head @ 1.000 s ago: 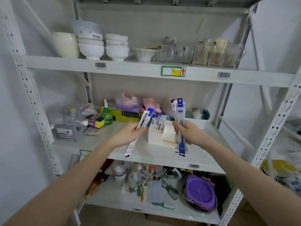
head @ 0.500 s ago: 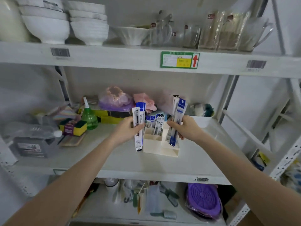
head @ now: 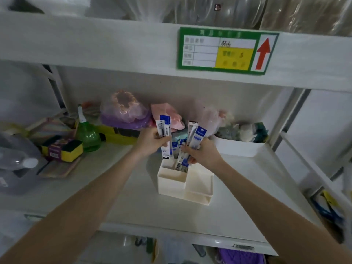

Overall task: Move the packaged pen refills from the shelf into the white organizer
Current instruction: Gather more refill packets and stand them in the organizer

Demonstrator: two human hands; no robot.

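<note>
- Left hand (head: 150,142) is closed around a pair of long, flat blue-and-white packaged pen refills (head: 165,139), held upright, lower ends hanging just above the back left compartment of the white plastic desk organizer (head: 171,182).
- Right hand (head: 203,154) is pinched shut on its own bundle of refill packs (head: 194,138), tilted, with the bottom tips already dipping into the organizer's back compartment.
- More blue-topped packs (head: 176,145) stand in the organizer between the two hands.
- Handling call: these look featherlight, thin card and film sleeves, a bit bendy and slick, not fragile. Best held around the middle, as both hands have them, so the long ends don't flop on the way in.
- Count: two packs show in the left hand, at least two in the right; those already standing inside are too crowded to count.
- The organizer sits on the middle white metal shelf (head: 114,197), front compartments bare.
- To the left, one green plastic bottle (head: 88,137) and a stack of yellow sponges (head: 63,149), well apart from the action.
</note>
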